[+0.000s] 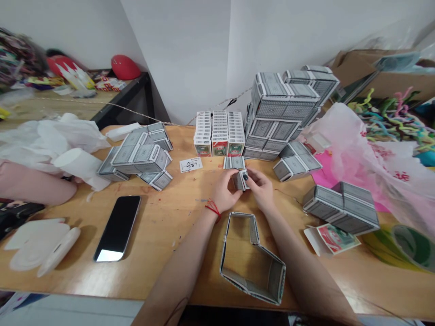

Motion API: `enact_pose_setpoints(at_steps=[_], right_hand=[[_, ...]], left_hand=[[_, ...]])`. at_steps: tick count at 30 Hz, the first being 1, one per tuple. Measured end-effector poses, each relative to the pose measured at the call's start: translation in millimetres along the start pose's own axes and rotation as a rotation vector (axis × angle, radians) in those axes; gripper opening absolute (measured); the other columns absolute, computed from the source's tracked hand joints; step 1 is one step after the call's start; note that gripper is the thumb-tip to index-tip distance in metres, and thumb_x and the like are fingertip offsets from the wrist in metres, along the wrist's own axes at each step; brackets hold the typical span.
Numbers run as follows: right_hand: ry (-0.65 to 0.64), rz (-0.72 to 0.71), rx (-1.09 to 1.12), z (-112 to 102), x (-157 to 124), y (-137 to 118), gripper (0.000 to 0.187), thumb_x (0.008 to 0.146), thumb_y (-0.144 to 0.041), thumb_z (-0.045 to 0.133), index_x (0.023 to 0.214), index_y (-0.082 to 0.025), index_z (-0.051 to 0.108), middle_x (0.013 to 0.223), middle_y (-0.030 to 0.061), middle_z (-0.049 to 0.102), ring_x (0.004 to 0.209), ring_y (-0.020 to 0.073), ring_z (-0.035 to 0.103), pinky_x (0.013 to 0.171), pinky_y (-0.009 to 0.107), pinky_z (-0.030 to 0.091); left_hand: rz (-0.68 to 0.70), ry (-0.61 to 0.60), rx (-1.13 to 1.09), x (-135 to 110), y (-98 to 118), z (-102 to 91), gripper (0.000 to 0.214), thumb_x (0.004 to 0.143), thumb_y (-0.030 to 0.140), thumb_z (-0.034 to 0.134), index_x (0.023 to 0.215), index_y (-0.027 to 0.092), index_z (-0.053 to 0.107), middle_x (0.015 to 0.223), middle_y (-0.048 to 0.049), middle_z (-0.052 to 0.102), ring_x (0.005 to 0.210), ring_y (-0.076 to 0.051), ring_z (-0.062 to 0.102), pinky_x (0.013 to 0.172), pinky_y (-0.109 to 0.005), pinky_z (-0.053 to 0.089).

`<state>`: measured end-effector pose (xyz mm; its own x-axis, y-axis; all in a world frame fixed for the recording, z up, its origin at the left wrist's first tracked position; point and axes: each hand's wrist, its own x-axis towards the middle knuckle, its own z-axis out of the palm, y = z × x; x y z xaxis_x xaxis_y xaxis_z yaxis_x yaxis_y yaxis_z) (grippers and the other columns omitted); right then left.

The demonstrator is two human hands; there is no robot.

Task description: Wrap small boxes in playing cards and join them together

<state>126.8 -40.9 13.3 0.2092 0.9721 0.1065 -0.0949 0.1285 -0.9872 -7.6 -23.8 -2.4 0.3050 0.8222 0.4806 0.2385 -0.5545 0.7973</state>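
Fingers of both my left hand (224, 190) and my right hand (260, 186) are closed round a small deck of playing cards (239, 180) with grey patterned backs, low over the table. Just beyond it lie more grey-backed cards (234, 162). Between my forearms stands a hollow L-shaped frame (223, 253) that looks made of joined cards. Farther off, three rows of card boxes (220, 131) stand side by side. A single card (190, 165) lies face up to the left of my hands.
Tall stacked card blocks (277, 111) rise at the back right, with further blocks (343, 206) nearer on the right. More blocks (139, 151) and a phone (118, 228) are on the left. An opened card box (336, 237) and yellow tape (384, 249) lie at right.
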Motion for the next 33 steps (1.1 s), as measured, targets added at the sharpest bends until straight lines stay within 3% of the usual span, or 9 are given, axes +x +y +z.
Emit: enact_pose_setpoints(at_steps=[17, 33], right_hand=[[-0.173, 0.108, -0.003, -3, -1, 1, 0.046, 0.068, -0.042, 0.062, 0.109, -0.021, 0.056, 0.107, 0.0056, 0.061, 0.100, 0.0205, 0.055, 0.088, 0.036, 0.042], [-0.205, 0.274, 0.252, 3, -4, 1, 0.043, 0.063, -0.041, 0.066, 0.100, -0.025, 0.051, 0.090, 0.0022, 0.064, 0.081, 0.0187, 0.061, 0.078, 0.036, 0.048]], left_hand=[[0.082, 0.048, 0.121, 4, 6, -1.9, 0.051, 0.062, 0.014, 0.061, 0.109, 0.020, 0.043, 0.112, -0.0083, 0.051, 0.105, -0.022, 0.050, 0.088, -0.044, 0.042], [0.104, 0.092, 0.163, 3, 10, -1.8, 0.051, 0.058, 0.017, 0.063, 0.105, 0.019, 0.045, 0.107, -0.0080, 0.049, 0.101, -0.022, 0.047, 0.086, -0.042, 0.041]])
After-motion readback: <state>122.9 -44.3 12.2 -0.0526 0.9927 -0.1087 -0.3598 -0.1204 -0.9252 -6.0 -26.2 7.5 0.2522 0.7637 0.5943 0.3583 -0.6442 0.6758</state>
